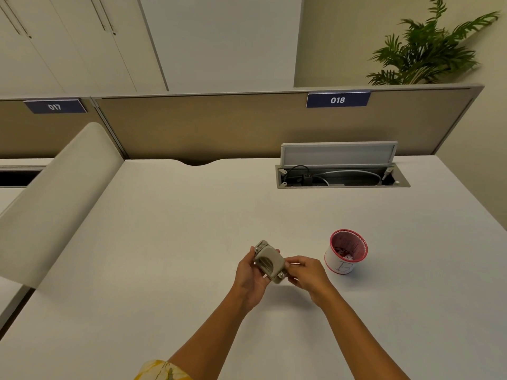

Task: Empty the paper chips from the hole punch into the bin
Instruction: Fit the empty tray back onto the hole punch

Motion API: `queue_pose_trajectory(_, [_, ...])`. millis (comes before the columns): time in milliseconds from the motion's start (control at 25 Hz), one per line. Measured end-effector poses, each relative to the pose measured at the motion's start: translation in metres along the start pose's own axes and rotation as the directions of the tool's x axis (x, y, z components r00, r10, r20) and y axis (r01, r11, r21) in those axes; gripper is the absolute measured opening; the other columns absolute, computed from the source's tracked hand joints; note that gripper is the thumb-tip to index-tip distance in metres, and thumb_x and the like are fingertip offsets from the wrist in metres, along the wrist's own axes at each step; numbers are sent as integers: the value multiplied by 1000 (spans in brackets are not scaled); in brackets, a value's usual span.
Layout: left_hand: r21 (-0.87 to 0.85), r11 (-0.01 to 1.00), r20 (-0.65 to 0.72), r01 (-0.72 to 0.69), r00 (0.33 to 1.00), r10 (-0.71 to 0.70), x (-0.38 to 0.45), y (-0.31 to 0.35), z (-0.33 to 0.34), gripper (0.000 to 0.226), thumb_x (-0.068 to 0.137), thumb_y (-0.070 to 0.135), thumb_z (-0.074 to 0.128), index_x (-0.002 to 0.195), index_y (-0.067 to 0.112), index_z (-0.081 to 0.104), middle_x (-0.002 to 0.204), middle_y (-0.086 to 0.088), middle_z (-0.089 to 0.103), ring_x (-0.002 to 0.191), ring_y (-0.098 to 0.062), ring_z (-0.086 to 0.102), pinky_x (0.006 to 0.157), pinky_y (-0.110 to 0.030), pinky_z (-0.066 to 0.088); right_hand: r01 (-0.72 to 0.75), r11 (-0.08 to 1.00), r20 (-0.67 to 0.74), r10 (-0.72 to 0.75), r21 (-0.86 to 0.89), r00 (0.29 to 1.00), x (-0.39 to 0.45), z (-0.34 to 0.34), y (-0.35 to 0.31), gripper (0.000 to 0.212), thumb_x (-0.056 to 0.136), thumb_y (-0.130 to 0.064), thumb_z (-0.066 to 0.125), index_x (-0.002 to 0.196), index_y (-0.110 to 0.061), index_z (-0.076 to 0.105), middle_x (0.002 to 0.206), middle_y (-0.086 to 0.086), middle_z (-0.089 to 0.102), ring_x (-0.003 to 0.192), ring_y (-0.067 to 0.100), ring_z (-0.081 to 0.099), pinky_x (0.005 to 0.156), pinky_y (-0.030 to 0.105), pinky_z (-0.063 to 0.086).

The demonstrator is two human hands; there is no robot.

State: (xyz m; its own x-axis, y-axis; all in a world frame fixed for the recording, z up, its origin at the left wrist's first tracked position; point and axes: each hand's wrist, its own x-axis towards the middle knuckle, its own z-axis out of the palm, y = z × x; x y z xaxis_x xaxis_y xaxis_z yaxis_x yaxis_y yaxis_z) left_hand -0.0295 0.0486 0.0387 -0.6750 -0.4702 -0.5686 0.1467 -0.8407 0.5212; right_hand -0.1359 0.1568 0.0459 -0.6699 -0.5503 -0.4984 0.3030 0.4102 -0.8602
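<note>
Punch, grey, held above the bench between both hands, underside turned up toward my camera. My left hand wraps its near-left side, fingers curled behind the body and thumb along the edge, closed on it. My right hand closes narrowly on the punch's right end, thumb and forefinger pinched at the corner where the base cover meets the body; whether the cover has begun to lift I cannot tell, as the seam is too small to read.

Bin, a small red-rimmed cup with a white label, stands upright on the bench to the right of my right hand, near but apart from it. Pale flecks lie at its bottom, probably chips.

Step in hand, as I judge it: working the chip cover loose, with the punch not yet over the bin. The next move calls for carrying the punch rightward until it sits directly above the cup's mouth, then opening or tipping it there. The mouth is narrow, so a tilt begun early would scatter chips on the bench.
</note>
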Motion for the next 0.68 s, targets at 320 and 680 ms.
queue_pose_trajectory(320, [-110,989,-91,-101,992,91,3,6,5,39,107,29,37,123,2,60,114,-22,65,105,-37,65,93,-51,53,-139,881,174,66,452,983,-9,11,9,23,94,-12,57,113,-9,70,112,9,72,108,27,67,89,36,57])
queue_pose_trajectory(680, [-80,988,-80,-129,989,122,1,9,0,30,103,16,43,107,4,69,96,-16,78,98,-33,71,86,-46,58,26,979,-19,-23,200,1000,0,23,8,35,85,-1,69,119,-9,68,102,1,74,98,18,71,86,31,59])
